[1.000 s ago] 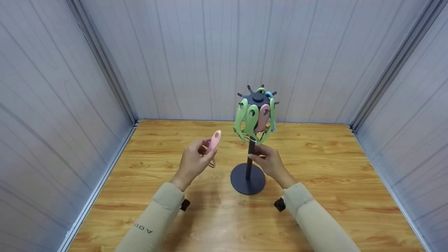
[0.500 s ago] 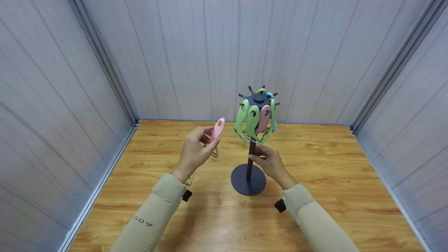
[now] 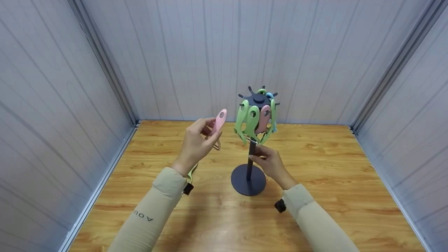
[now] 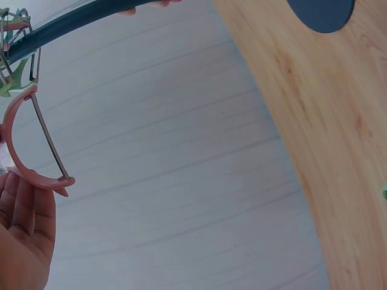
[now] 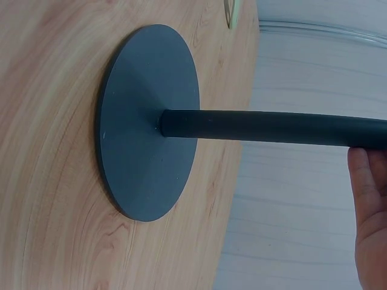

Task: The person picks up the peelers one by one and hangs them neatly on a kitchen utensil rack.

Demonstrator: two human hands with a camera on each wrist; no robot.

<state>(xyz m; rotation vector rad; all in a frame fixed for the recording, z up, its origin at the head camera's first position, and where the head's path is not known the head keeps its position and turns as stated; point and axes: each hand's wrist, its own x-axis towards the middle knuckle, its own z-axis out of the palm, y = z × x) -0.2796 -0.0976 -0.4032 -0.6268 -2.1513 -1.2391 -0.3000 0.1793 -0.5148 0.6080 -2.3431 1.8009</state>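
My left hand [image 3: 198, 140] pinches a pink peeler [image 3: 219, 119] by its handle, the holed end pointing up, left of a dark rack [image 3: 250, 157]. The peeler's curved fork and metal blade [image 4: 49, 134] show large in the left wrist view. With thumb and fingers my right hand [image 3: 268, 160] grips the rack's pole [image 5: 260, 125] just below the hung peelers. On the rack's hooks hang several green peelers, one a front green peeler [image 3: 252, 120], along with a pink peeler [image 3: 264, 119] and a blue peeler [image 3: 270, 95]. Bare hooks [image 3: 243, 96] stick out at the back left.
The rack's round base [image 3: 241, 180] stands on the wooden table [image 3: 315, 168]. A green peeler [image 3: 191, 174] lies on the table, partly hidden behind my left wrist. Pale panels [image 3: 182, 63] wall in the table at the back and both sides.
My left hand has risen away from me and slightly right with the pink peeler, uncovering part of a green peeler on the table. My right hand stays on the pole.
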